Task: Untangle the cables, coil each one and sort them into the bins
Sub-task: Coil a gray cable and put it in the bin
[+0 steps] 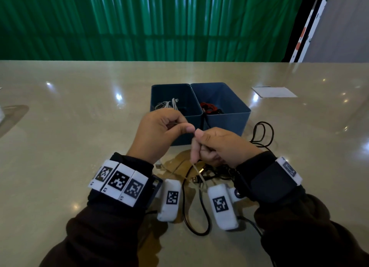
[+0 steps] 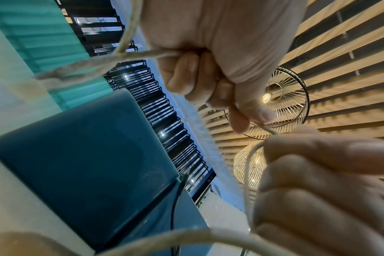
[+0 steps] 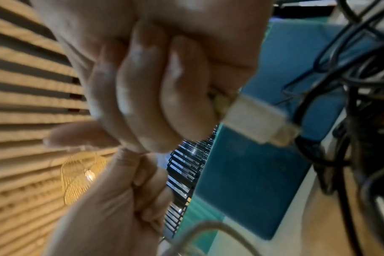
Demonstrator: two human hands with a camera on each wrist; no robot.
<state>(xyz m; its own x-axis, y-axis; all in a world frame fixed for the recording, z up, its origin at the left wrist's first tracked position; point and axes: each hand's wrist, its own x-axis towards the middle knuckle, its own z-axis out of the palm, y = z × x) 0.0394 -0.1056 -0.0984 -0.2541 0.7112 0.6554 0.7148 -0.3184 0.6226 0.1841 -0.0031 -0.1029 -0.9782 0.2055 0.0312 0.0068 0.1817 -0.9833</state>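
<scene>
Step in hand: coiling the beige cable [image 1: 196, 172], held just in front of the bins [image 1: 225, 125]. L hand [image 1: 157, 135] and R hand [image 1: 221, 147] both pinch it, thumbs nearly touching. Next, by judgement: wrap loops evenly w/o snagging the black cables [image 1: 196, 213].

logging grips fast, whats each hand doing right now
Left hand: closed, pinching the beige cable.
Right hand: closed, gripping the same beige cable.

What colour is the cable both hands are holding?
Beige, braided cable, gripped by the left hand and right hand; clearest in the left wrist view.
</scene>
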